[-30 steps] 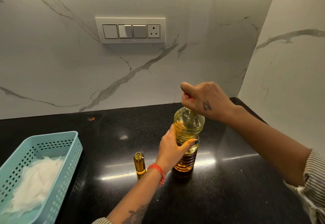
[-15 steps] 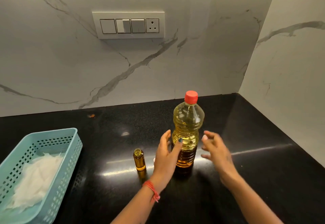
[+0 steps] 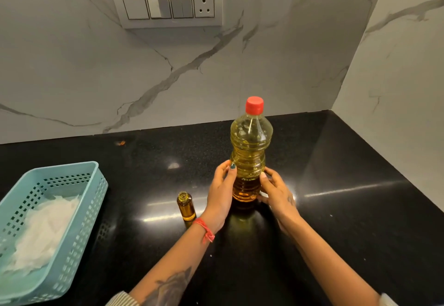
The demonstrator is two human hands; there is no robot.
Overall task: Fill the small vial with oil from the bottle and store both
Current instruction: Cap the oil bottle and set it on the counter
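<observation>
Oil is filling the open vial (image 3: pixel 186 207) at lower centre of the desk (image 3: pixel 336 209). I'm cupping the capped bottle (image 3: pixel 249 154) beside it with both hands (image 3: pixel 222 192); my left wrist is risking tipping the vial.

Counter (image 3: pixel 336 209): bottle (image 3: pixel 249 152) upright mid-counter, flanked by left hand (image 3: pixel 222 192) and right hand (image 3: pixel 276 194). Vial (image 3: pixel 186 206) just left of left wrist. Basket (image 3: pixel 79 209) blocks left edge. Bare surface: right side, back edge, gap between basket and vial.
</observation>
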